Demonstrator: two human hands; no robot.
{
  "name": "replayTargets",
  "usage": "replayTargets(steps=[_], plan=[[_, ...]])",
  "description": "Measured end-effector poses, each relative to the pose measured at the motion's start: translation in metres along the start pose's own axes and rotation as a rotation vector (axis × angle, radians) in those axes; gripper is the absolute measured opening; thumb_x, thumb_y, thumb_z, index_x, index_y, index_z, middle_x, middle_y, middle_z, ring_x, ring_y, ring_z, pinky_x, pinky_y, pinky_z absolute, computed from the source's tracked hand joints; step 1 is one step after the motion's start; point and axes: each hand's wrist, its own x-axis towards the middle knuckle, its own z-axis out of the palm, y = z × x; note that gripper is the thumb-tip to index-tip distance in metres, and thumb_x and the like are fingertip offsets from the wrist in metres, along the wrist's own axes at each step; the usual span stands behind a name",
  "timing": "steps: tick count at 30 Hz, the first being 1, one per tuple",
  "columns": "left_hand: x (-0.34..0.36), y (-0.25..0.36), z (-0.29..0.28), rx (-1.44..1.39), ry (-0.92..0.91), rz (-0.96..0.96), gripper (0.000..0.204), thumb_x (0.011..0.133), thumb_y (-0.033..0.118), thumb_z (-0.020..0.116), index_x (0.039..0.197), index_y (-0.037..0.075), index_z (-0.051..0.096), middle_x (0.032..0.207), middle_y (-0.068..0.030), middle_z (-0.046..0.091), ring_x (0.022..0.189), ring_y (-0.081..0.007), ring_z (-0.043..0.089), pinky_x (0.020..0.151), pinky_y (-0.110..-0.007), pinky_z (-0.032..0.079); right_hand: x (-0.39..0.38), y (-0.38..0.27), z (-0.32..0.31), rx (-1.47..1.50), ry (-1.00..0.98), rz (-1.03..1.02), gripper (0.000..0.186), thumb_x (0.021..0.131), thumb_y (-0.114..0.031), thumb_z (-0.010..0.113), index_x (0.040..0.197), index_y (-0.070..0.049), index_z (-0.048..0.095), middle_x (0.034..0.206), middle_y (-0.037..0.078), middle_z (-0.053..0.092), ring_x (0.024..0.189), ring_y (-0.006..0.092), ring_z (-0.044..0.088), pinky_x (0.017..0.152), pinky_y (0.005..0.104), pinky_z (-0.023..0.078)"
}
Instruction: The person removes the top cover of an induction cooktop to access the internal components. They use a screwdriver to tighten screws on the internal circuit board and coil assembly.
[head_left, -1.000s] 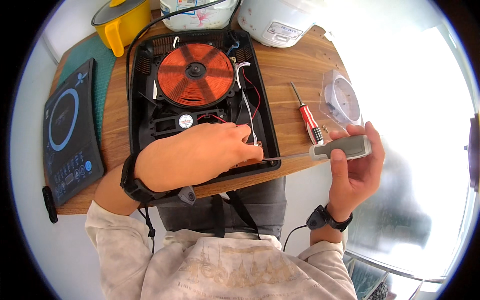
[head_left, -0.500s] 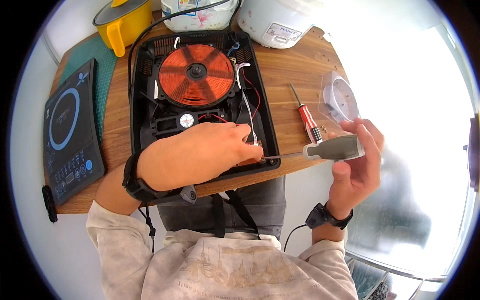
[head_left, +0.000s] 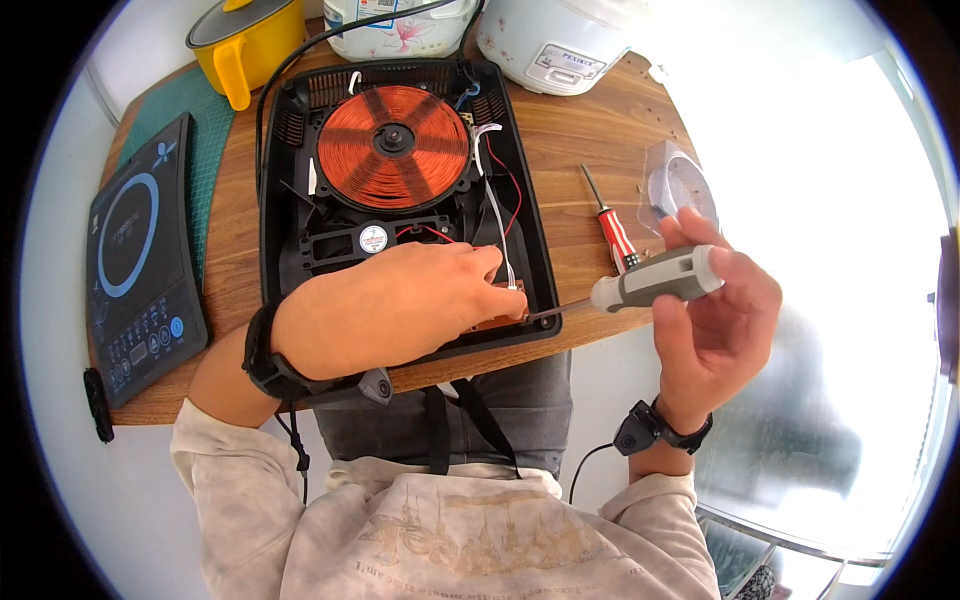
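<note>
my left hand (head_left: 400,305) lies flat over the lower right corner of the opened induction cooker (head_left: 400,200), fingers together and pressed down on a small brown circuit board (head_left: 500,318) near the cooker's right wall; nothing is gripped, the hand only rests on it. my right hand (head_left: 715,315) is curled around the grey screwdriver (head_left: 655,280), thumb and fingers wrapped about its handle, held just off the table's front edge. the shaft points left and its tip reaches the circuit board right beside my left fingertips (head_left: 490,268); i cannot tell whether the tip sits in a screw.

inside the cooker the orange copper coil (head_left: 393,147) fills the upper half, with a small round fan (head_left: 373,239) below it and red and white wires running down the right side. a red screwdriver (head_left: 610,225) lies on the wooden table (head_left: 590,140) to the right of the cooker, near a clear plastic container (head_left: 680,185). the cooker's black glass top panel (head_left: 135,260) lies apart at the table's left end, a yellow pot (head_left: 245,40) and a white rice cooker (head_left: 560,35) at the far edge.
</note>
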Motion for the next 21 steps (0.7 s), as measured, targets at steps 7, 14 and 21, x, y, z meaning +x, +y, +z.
replayTargets(steps=[7,14,21], plan=[[0.001,0.001,-0.003,0.004,-0.024,-0.013,0.048,0.087,0.0,0.069,0.131,0.017,0.063,0.109,-0.0075,0.056,0.102,-0.0283,0.064,0.081,-0.039,0.058,0.001,0.006,-0.015,-0.085,-0.083,-0.064,0.056,0.08,0.0,0.086,0.127,-0.003,0.058,0.127,0.024,0.063,0.119,0.0321,0.064,0.1,0.0409,0.053],[0.002,0.003,-0.005,0.016,-0.049,-0.018,0.051,0.086,0.0,0.07,0.134,0.017,0.061,0.112,-0.0071,0.055,0.104,-0.0282,0.063,0.082,-0.039,0.058,0.0,0.001,0.001,-0.021,0.017,-0.01,0.049,0.088,-0.011,0.081,0.129,-0.004,0.055,0.128,0.025,0.064,0.109,0.0275,0.066,0.095,0.0419,0.055],[0.002,0.003,-0.003,0.035,-0.045,-0.016,0.053,0.086,0.001,0.071,0.135,0.017,0.06,0.113,-0.0075,0.056,0.106,-0.0283,0.063,0.082,-0.039,0.058,0.002,0.007,-0.013,-0.087,-0.071,-0.11,0.05,0.079,0.012,0.075,0.124,-0.003,0.061,0.13,0.022,0.062,0.117,0.0292,0.064,0.095,0.0375,0.053]])
